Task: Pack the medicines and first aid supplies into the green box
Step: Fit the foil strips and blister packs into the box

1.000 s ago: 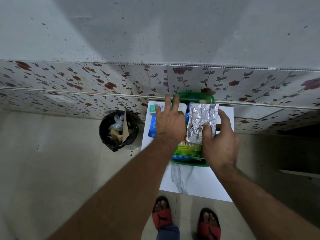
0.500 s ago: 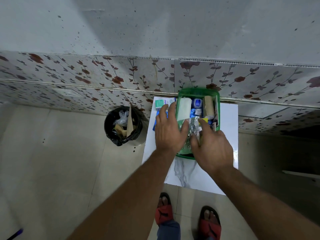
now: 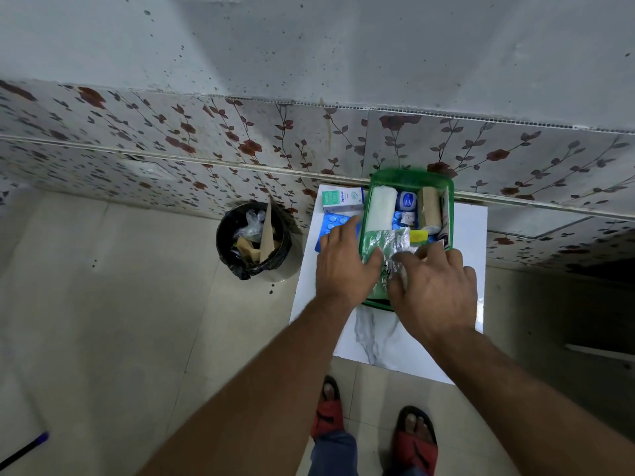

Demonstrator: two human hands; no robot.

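Observation:
The green box (image 3: 412, 175) stands on a small white table (image 3: 467, 269) against the wall. Inside lie a white gauze roll (image 3: 379, 209), a blue-lidded jar (image 3: 406, 200), a tan bandage roll (image 3: 429, 209) and a yellow item (image 3: 418, 236). A silver foil blister strip (image 3: 391, 247) lies in the box's near end. My right hand (image 3: 434, 286) rests fingers spread on the strip. My left hand (image 3: 343, 266) lies flat over the box's left near edge, fingertips touching the strip. Left of the box lie a blue tablet strip (image 3: 331, 223) and a white-green medicine carton (image 3: 342, 200).
A black bin (image 3: 252, 240) lined with a bag and holding cardboard scraps stands on the floor left of the table. My feet in red sandals (image 3: 326, 412) are below the table's near edge. A blue-tipped stick (image 3: 24, 450) lies at bottom left.
The foil strip went from held upright in my right hand down into the box's near end. Both hands have lowered onto it, and the left hand has slid off the items beside the box.

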